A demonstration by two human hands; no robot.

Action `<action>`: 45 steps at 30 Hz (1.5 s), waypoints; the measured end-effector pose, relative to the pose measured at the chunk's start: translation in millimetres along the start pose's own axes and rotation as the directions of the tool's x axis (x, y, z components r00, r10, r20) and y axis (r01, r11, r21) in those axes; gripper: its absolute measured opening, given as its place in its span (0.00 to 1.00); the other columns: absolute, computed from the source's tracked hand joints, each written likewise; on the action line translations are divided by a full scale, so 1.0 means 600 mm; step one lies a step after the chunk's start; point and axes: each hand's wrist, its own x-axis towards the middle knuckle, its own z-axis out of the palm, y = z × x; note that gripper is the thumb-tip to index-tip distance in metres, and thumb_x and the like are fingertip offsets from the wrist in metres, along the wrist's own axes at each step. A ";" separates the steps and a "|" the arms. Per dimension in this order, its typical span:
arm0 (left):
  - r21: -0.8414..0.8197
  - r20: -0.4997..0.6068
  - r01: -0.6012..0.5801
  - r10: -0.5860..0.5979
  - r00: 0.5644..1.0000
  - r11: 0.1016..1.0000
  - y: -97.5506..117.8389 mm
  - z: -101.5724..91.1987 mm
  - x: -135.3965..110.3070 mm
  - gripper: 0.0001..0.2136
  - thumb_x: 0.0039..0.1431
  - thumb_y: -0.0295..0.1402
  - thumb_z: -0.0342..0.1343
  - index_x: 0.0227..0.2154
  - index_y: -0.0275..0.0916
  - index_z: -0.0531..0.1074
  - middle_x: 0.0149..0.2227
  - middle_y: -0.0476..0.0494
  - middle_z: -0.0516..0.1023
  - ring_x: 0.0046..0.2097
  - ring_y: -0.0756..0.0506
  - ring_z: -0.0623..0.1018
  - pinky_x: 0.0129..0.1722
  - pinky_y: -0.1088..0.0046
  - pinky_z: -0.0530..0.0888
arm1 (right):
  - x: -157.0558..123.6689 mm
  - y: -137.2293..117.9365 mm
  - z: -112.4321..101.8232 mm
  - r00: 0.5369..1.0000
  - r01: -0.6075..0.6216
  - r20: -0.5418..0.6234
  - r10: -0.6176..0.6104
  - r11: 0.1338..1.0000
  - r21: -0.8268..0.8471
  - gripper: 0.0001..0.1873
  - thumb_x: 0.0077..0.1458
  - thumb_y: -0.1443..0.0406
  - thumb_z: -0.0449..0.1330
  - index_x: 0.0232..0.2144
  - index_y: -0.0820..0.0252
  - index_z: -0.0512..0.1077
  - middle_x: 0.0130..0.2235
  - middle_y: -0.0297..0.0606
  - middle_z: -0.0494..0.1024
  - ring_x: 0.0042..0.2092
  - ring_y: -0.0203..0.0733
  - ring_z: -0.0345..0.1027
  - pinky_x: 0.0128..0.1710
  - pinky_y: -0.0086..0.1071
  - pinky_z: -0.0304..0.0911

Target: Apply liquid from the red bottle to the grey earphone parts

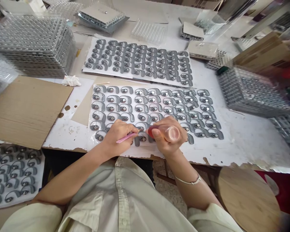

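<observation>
My left hand [119,137] is closed around slim pink tweezers [126,138], their tip pointing right at a grey hook-shaped piece with a round metal stud. My right hand [170,133] grips a small translucent squeeze bottle [172,133], base toward me, its red nozzle end [152,130] aimed left close to the same spot. The two tips almost meet; whether they touch the piece I cannot tell. Beneath both hands lies a white sheet [217,145] bearing rows of these grey hook-shaped pieces [141,109]. My hands cover some of the front rows.
Behind lies a second sheet of similar pieces [137,59]. Stacked clear trays [38,45] stand at left, above a cardboard sheet [26,109]. More trays [251,90] are stacked at right beside a carton [258,54]. A crumpled tissue [71,81] and a cotton swab [101,83] lie nearby.
</observation>
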 end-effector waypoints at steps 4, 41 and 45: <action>-0.018 0.001 0.019 -0.019 1.000 1.000 0.001 -0.001 0.001 0.02 0.58 0.28 0.58 0.31 0.39 0.75 0.29 0.48 0.80 0.30 0.48 0.77 0.41 0.65 0.69 | 0.000 0.001 0.001 1.000 0.011 0.005 -0.011 1.000 -0.003 0.07 0.51 0.68 0.63 0.27 0.58 0.67 0.26 0.34 0.72 0.26 0.38 0.65 0.23 0.34 0.63; -0.149 0.068 0.295 -0.288 0.955 0.944 0.032 -0.015 0.020 0.04 0.54 0.26 0.58 0.28 0.39 0.77 0.20 0.53 0.74 0.19 0.53 0.71 0.17 0.79 0.64 | 0.034 0.024 -0.035 0.925 -0.310 -0.133 0.356 0.909 0.278 0.13 0.62 0.57 0.54 0.27 0.56 0.67 0.25 0.32 0.71 0.24 0.34 0.67 0.19 0.29 0.59; -0.058 0.061 0.170 -0.166 0.984 0.984 0.025 -0.056 0.058 0.01 0.53 0.28 0.60 0.28 0.39 0.77 0.22 0.51 0.76 0.22 0.50 0.74 0.20 0.77 0.68 | 0.101 0.070 -0.091 0.753 -0.633 0.149 0.641 0.643 0.430 0.20 0.64 0.50 0.46 0.34 0.57 0.68 0.28 0.40 0.73 0.23 0.34 0.69 0.11 0.30 0.46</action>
